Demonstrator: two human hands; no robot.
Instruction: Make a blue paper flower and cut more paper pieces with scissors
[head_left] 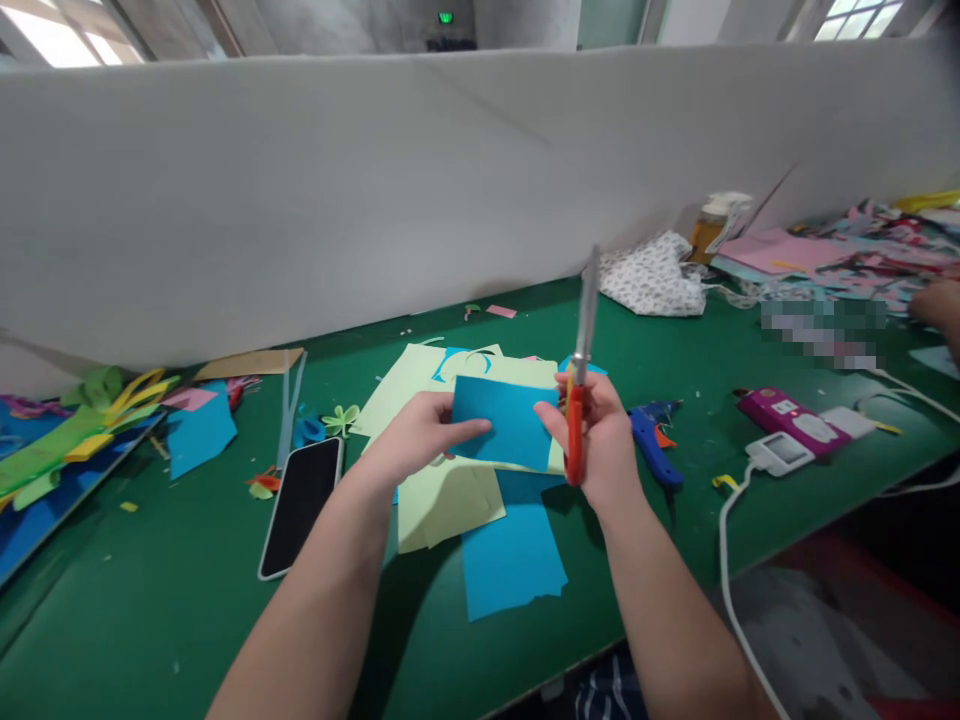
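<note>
A small rectangle of blue paper [511,425] is held up in front of me. My left hand [418,432] pinches its left side, thumb on top. Wrapped in my right hand [609,425] are scissors [580,374] with red-orange handles, blades pointing up and away from the paper; whether the blades are parted is unclear. The thumb of that hand also presses on the paper's right edge. Below lie pale green sheets [442,505], partly covered by my hands, and a larger blue sheet [517,570] with a ragged lower edge.
To the left lie a phone [304,505], a green paper flower [342,420] and a tray [82,490] of paper pieces. On the right are a blue glue gun [654,448], a purple power bank [791,415] with a white cable, a patterned cloth [652,275] and another person's hand [937,302].
</note>
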